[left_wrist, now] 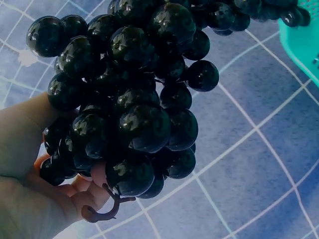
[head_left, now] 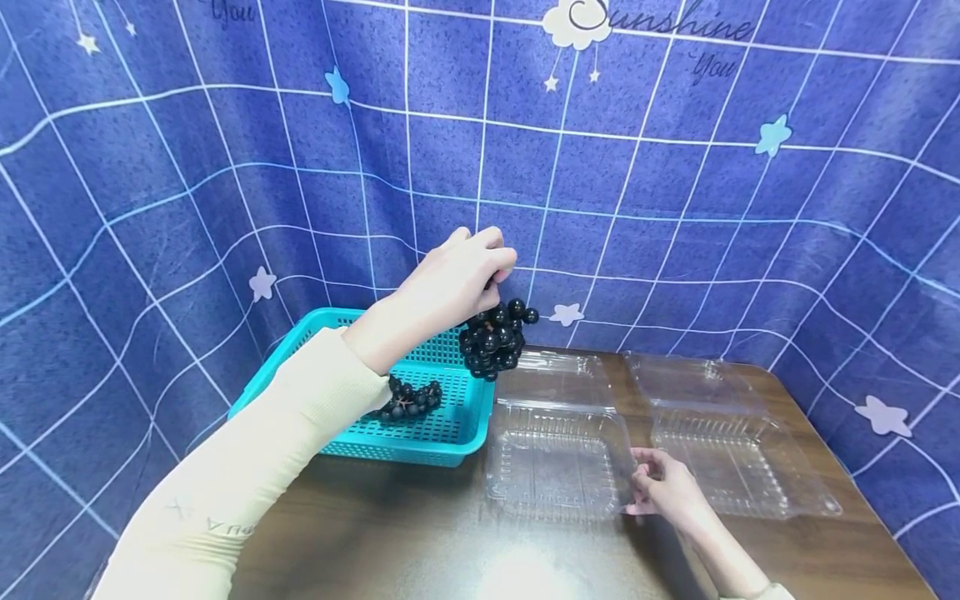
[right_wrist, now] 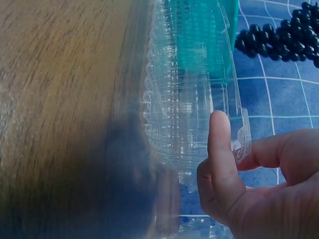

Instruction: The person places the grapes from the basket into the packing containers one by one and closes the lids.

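Note:
A bunch of black grapes [head_left: 491,342] hangs from my left hand [head_left: 468,267], raised over the right end of the teal basket. Close up in the left wrist view, the fingers curl round the top of the grapes [left_wrist: 144,124] beside a curved brown stem [left_wrist: 107,211]. My right hand [head_left: 663,485] pinches the right rim of a clear plastic clamshell box [head_left: 558,471]. Its thumb and fingers lie on either side of the box wall [right_wrist: 192,114] in the right wrist view. The box stands with its lid folded back.
The teal basket [head_left: 476,433] holds another black bunch [head_left: 408,402], partly hidden by my left sleeve. A second clamshell box [head_left: 720,467] lies unfolded on the right of the brown wooden table [head_left: 390,525]. Behind the table hangs a blue gridded curtain [head_left: 600,192].

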Tool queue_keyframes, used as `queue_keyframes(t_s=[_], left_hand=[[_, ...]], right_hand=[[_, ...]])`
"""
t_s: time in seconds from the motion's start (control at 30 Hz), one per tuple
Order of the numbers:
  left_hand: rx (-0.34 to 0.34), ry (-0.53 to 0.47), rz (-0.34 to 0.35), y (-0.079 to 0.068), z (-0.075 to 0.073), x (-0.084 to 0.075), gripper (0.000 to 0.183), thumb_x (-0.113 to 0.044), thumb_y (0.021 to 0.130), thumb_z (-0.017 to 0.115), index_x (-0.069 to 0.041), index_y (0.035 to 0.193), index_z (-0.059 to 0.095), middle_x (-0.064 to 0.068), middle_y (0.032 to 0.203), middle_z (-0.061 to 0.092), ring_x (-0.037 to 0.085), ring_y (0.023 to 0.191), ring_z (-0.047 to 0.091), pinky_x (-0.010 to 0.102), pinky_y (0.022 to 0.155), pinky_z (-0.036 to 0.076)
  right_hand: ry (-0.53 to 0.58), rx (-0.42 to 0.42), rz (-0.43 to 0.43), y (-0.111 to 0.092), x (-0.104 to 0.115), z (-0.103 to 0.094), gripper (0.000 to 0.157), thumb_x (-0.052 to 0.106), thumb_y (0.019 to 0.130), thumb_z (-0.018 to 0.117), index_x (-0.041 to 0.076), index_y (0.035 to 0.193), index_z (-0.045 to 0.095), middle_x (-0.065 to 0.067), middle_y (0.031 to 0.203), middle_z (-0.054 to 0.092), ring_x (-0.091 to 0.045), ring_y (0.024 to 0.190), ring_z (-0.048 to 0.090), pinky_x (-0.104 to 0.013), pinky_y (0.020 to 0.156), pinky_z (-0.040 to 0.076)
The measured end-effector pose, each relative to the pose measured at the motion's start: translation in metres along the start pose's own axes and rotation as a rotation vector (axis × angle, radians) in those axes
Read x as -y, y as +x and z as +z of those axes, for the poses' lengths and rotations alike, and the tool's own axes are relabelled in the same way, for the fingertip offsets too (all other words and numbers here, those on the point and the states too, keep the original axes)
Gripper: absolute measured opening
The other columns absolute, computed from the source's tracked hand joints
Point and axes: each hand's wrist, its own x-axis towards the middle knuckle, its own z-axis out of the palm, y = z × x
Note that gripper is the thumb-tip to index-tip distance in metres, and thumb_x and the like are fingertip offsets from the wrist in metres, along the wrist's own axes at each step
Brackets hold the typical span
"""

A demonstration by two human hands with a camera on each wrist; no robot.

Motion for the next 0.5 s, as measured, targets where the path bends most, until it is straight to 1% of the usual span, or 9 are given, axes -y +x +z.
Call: queue_keyframes(t_s=[0.2,0.37,0.5], left_hand=[[-0.069,-0.018,0.04,0.011,-0.001,-0.012,0.016,0.0,0.079,0.051,-0.014,0.076,0.043,-0.001,0.081,0.039,0.021,0.069,0.032,0.027,0.054,0.025],[-0.093,-0.047,0.057,0.015,0.004,-0.025,0.015,-0.002,0.079,0.051,-0.014,0.076,0.043,-0.002,0.081,0.04,0.021,0.069,0.034,0.026,0.05,0.028],[-0.108,-0.071,0.086,0.018,0.008,-0.035,0.014,-0.002,0.08,0.051,-0.014,0.077,0.045,-0.002,0.082,0.041,0.02,0.07,0.035,0.025,0.05,0.029]], right_hand=[[0.033,0.018,0.04,0.0,0.001,-0.002,0.044,-0.005,0.091,0.046,-0.009,0.134,0.035,-0.01,0.092,0.045,-0.016,0.067,0.053,-0.036,0.059,0.057],[0.093,0.059,0.075,-0.001,0.002,-0.003,0.046,-0.003,0.092,0.044,-0.007,0.136,0.03,-0.009,0.097,0.045,-0.013,0.069,0.051,-0.035,0.061,0.057],[0.159,0.096,0.091,-0.002,0.001,-0.003,0.049,-0.003,0.091,0.043,-0.008,0.138,0.027,-0.007,0.097,0.044,-0.012,0.071,0.049,-0.033,0.064,0.058]])
